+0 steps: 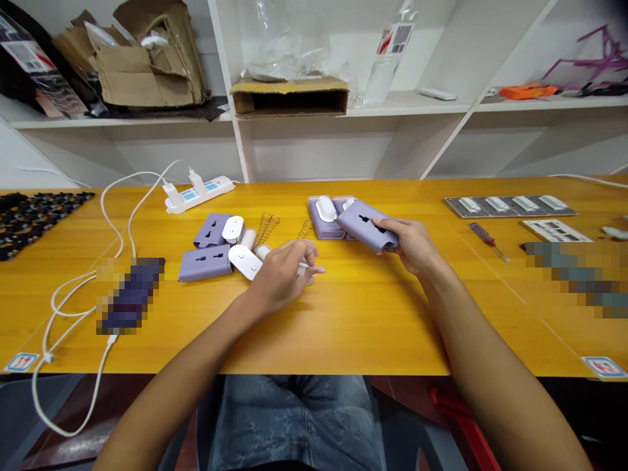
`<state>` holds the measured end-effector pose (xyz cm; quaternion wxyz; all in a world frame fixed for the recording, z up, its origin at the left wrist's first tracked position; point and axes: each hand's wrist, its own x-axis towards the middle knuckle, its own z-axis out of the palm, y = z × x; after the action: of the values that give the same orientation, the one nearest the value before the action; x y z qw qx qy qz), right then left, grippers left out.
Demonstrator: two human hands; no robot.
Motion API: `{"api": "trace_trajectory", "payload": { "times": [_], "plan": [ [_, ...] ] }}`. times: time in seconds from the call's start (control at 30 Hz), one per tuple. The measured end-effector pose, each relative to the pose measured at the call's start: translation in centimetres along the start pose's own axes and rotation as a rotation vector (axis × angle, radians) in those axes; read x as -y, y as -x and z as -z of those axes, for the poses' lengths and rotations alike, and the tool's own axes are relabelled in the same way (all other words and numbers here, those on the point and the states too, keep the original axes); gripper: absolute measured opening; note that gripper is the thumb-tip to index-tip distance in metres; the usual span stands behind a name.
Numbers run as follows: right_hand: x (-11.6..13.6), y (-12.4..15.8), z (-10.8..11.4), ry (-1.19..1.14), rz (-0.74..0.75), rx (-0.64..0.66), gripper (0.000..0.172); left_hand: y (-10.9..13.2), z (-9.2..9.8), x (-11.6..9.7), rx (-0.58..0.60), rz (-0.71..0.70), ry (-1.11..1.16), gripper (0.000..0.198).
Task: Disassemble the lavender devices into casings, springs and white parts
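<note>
L hand [287, 278]: white pc. [303, 265] part-hidden

We can read no words or numbers. On the table [343, 333], the near left and near right corners carry blue-framed stickers [21, 362] with red marks; the far bottle [380, 78] bears a label [395, 39] with what seems a barcode; the power strip [223, 185] has blue labels [189, 194].
</note>
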<state>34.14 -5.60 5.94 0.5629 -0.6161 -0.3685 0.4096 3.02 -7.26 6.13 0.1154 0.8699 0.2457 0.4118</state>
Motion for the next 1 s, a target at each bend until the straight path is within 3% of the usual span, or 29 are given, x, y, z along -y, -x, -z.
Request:
{"api": "trace_trajectory", "payload": {
  "times": [0.1, 0.2, 0.43, 0.53, 0.63, 0.8, 1.0],
  "plan": [
    [0.2, 0.1, 0.0, 0.004, 0.003, 0.004, 0.028, -0.2, 1.4, -0.2, 0.078, 0.063, 0.005, 0.019],
    [0.4, 0.3, 0.0, 0.002, 0.009, 0.013, 0.027, -0.1, 2.8, -0.4, 0.203, 0.029, -0.021, 0.020],
    [0.8, 0.8, -0.3, -0.010, 0.016, 0.010, 0.027, 2.1, 2.4, 0.2, 0.091, -0.146, 0.076, 0.031],
    [0.9, 0.9, -0.4, -0.002, 0.022, 0.021, 0.029, 3.6, 2.3, 0.4, 0.106, -0.187, 0.082, 0.024],
    [0.8, 0.9, -0.4, 0.001, 0.024, 0.027, 0.030, 5.1, 2.6, 0.1, 0.187, -0.114, -0.001, 0.022],
    [0.4, 0.6, -0.3, 0.002, 0.020, 0.020, 0.029, 6.5, 2.9, -0.3, 0.327, -0.134, -0.203, 0.059],
    [0.1, 0.2, -0.2, 0.014, 0.028, 0.015, 0.030, 6.5, 2.2, 0.2, 0.353, -0.103, -0.349, 0.074]
  ]
}}
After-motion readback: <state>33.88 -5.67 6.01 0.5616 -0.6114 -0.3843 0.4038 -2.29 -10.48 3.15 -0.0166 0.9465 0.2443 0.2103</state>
